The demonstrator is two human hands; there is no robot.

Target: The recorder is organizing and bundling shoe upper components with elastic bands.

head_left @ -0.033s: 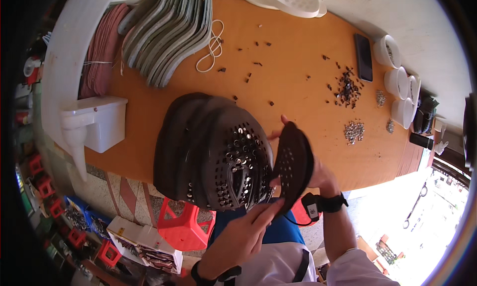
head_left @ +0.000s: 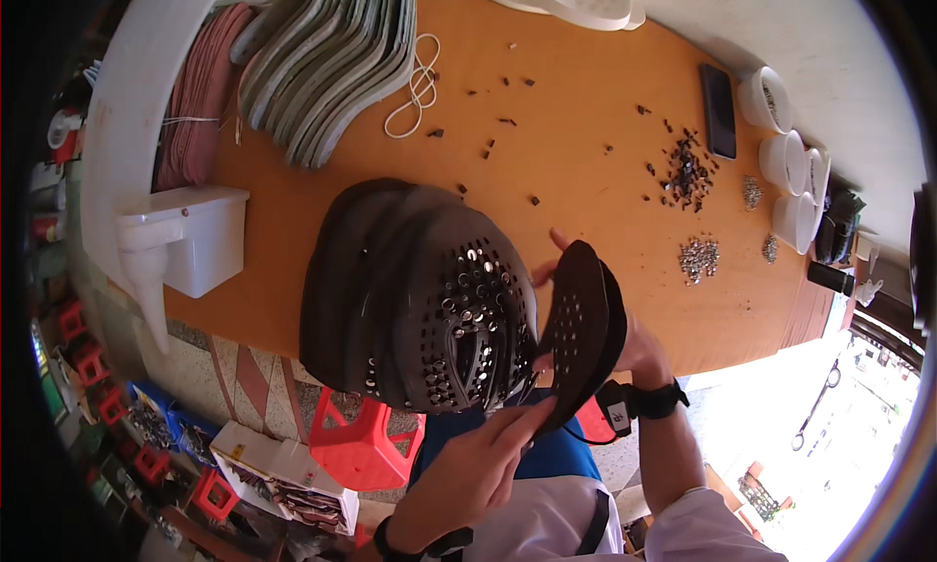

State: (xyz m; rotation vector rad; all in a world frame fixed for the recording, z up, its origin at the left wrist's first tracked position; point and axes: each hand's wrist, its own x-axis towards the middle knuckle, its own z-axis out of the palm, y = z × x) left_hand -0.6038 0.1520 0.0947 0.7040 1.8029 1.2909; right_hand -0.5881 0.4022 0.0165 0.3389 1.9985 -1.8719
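The orange surface (head_left: 586, 201) fills most of the view, and nothing on it differs from the earlier frame taken at the same instant. At its near edge rests a large stack of black perforated sole-shaped pieces (head_left: 420, 299), studded with small metal rivets. Behind it at the far left lie fanned grey-green insoles (head_left: 332, 64) beside reddish-brown ones (head_left: 195, 103), with a white cord loop (head_left: 415, 84) next to them. A white plastic container (head_left: 190, 235) sits at the left edge. The single black perforated piece (head_left: 581, 328) is held upright just to the right of the stack, above the edge of the surface. The left hand (head_left: 488, 464) pinches its lower end, fingers closed on it; the right hand (head_left: 634, 352), wearing a black wrist strap, grips it from behind. Farther right lie a dark phone (head_left: 719, 111), white cups (head_left: 791, 162), a pile of dark bits (head_left: 683, 172) and a pile of silver rivets (head_left: 699, 258).
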